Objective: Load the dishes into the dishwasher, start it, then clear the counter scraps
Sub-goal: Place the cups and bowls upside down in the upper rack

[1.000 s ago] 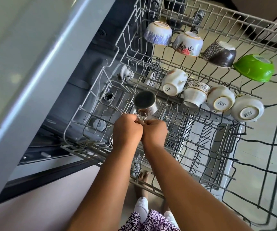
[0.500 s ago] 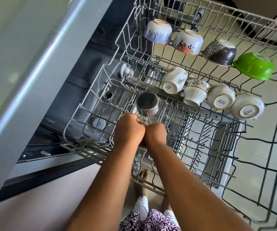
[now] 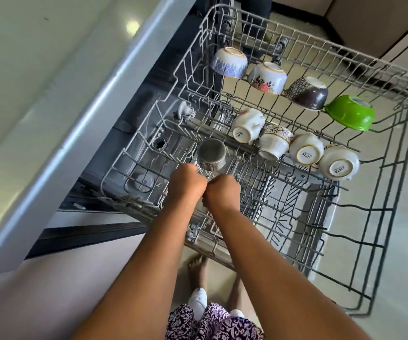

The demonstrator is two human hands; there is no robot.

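Head view. Upper rack (image 3: 392,168): grey coated wire, square grid, pulled out over the open dishwasher.

Far row, four bowls, all upside down, side by side: blue-patterned bowl (image 3: 228,63), white glazed ceramic with a gilt foot; floral bowl (image 3: 268,78), white with red flowers; dark brown bowl (image 3: 307,93), glossy, with a pale netted band; green bowl (image 3: 350,112), smooth, bright, rounded.

Middle row, four cups (image 3: 306,153): cream ceramic, tipped on the tines, three showing round stamped bases, one with a dark and gold ornamental band.

Steel cup (image 3: 211,154): cylindrical, brushed metal, upside down on the tines at the near left of the rack, just beyond the hands.

Left hand (image 3: 188,182) and right hand (image 3: 221,192): both fisted, knuckles touching, fingers curled down among the rack wires just below the steel cup; what they clasp is hidden, so I cannot tell.

Countertop (image 3: 38,82): pale, smooth, with a rounded glossy edge, to the left.
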